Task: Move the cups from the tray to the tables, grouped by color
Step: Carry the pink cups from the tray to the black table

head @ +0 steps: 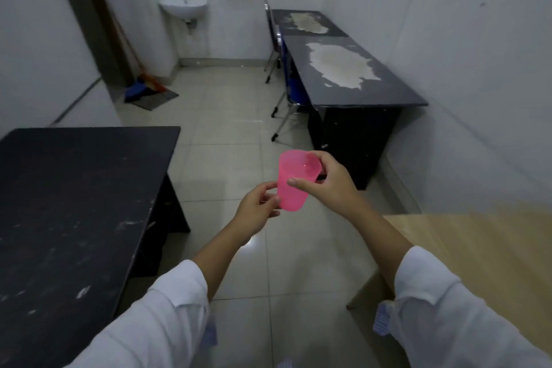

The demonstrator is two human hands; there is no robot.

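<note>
One pink cup in transit, no table stocked yet

Both the right hand [325, 179] and left hand [258, 207] grip the pink cup [294, 184] over the floor; the black table [74, 203] at nine o'clock is bare, and the tray is unseen.

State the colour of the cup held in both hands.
Translucent pink cup, seen in the head view.
</note>
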